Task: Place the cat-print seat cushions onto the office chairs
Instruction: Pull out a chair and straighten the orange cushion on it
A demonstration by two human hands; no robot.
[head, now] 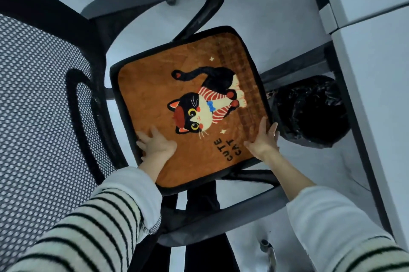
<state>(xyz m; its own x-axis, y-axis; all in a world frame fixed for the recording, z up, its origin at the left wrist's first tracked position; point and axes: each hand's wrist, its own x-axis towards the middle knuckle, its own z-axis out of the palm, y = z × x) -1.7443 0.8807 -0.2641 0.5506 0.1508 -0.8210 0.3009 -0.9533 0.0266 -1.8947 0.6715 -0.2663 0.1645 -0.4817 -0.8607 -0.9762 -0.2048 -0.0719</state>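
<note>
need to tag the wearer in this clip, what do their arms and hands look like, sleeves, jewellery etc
Both arms wear long cream knit sleeves with thin dark horizontal stripes and plain ribbed cuffs, pushed up so the forearms are bare. The left hand is bare of jewellery as far as shown. The right hand has a thin ring on one finger. No gloves or watch visible.

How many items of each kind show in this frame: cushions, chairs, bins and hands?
Cat-print seat cushion: 1, lying on the chair seat
Office chair: 1, black with mesh back
Waste bin with black liner: 1
Hands: 2, left hand and right hand, both resting on the cushion
Total: 5
</note>
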